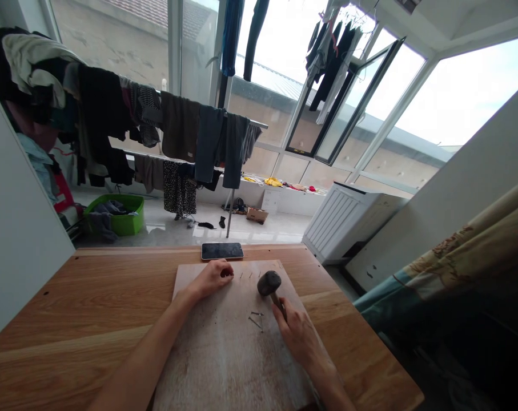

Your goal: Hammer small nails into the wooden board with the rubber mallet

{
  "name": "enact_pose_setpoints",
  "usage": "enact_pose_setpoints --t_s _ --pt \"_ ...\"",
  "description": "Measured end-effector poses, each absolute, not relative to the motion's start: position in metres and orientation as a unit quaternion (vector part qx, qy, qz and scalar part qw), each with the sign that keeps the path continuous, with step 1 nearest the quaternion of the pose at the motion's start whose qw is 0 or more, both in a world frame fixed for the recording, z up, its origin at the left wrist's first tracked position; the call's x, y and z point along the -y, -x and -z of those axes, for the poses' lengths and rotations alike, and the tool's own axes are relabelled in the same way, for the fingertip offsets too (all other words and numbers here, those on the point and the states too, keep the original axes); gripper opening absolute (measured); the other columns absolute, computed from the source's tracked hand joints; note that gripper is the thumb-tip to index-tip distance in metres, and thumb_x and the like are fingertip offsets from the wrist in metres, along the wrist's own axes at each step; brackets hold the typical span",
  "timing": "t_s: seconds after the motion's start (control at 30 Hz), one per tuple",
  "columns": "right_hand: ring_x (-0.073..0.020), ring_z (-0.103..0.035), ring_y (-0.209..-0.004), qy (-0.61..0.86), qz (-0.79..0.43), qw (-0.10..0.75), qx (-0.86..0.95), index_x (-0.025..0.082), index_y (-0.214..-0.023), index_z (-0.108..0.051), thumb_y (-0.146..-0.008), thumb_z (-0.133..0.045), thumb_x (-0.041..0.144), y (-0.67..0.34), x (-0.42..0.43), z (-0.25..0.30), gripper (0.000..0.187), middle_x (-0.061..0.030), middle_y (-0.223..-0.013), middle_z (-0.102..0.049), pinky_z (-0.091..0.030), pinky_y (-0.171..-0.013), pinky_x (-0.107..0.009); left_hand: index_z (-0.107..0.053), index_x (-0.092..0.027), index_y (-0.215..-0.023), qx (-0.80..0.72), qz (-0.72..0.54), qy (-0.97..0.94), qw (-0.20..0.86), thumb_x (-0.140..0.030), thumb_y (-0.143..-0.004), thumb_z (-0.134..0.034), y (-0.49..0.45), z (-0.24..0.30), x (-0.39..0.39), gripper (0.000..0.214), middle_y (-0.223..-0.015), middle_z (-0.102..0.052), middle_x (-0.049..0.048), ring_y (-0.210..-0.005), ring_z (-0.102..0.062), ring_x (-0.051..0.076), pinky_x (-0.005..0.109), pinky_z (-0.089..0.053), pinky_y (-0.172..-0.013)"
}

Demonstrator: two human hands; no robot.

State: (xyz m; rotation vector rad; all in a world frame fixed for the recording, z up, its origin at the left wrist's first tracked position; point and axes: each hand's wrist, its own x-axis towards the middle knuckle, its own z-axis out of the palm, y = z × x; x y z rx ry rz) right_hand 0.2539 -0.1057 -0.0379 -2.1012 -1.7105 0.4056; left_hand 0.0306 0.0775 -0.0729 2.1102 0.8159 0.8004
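Note:
A pale wooden board (224, 348) lies on the table. At its far end, my left hand (211, 278) is closed in a pinch on a thin nail, mostly hidden by the fingers. Just right of those fingers, several nails (250, 275) stand in a row in the board. My right hand (299, 331) grips the handle of a rubber mallet (269, 282), whose black head is raised over the board at the right end of the row. Between my hands and nearer to me, several loose nails (255, 322) lie on the board.
A phone (222, 251) lies past the board at the far edge of the wooden table (91, 302). Beyond stand a laundry-hung drying rack (228, 214), a green basket (132, 222) and a white washing machine (340, 220). A curtain (447, 257) hangs at right.

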Motion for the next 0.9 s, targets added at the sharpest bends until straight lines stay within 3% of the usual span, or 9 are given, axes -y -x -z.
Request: enact_pose_setpoints --t_s 0.27,0.67,0.77,0.9 --pt "-0.0226 -0.069 -0.081 0.713 -0.075 0.194 0.669 0.021 -0.105 -0.063 -0.103 -0.042 0.035 -0.216 0.07 0.013 0.026 -0.0067 -0.085 -0.074 -0.036 -0.066 -0.027 -0.074 -0.014 -0.079 -0.314 -0.324 -0.816 0.361 -0.018 -0.076 -0.062 -0.03 0.076 -0.078 0.013 -0.082 -0.066 0.0047 -0.073 -0.061 0.015 0.024 -0.046 -0.068" --pt "-0.0218 -0.07 -0.072 0.717 -0.053 0.131 0.683 0.021 -0.103 -0.061 -0.103 -0.041 0.034 -0.194 0.057 0.016 0.025 -0.0067 -0.081 -0.075 -0.034 -0.061 -0.029 -0.068 -0.013 -0.072 -0.29 -0.329 -0.823 0.361 -0.013 -0.075 -0.06 -0.032 0.079 -0.081 0.008 -0.074 -0.058 0.001 -0.068 -0.054 0.013 0.023 -0.04 -0.063" --pt "-0.0223 -0.07 -0.076 0.715 -0.069 0.144 0.68 0.021 -0.104 -0.063 -0.103 -0.041 0.036 -0.201 0.063 0.016 0.026 -0.0066 -0.082 -0.075 -0.035 -0.062 -0.028 -0.066 -0.015 -0.077 -0.313 -0.31 -0.825 0.354 -0.019 -0.075 -0.064 -0.031 0.079 -0.08 0.006 -0.076 -0.056 0.0001 -0.065 -0.053 0.013 0.024 -0.041 -0.062" --pt "-0.0232 -0.071 -0.082 0.732 -0.088 0.177 0.652 0.021 -0.109 -0.063 -0.103 -0.038 0.037 -0.224 0.084 0.02 0.03 -0.0058 -0.082 -0.075 -0.036 -0.065 -0.027 -0.059 -0.018 -0.091 -0.348 -0.325 -0.834 0.279 -0.03 -0.073 -0.07 -0.032 0.063 -0.07 0.024 -0.091 -0.052 0.0005 -0.068 -0.052 0.014 0.028 -0.045 -0.067"
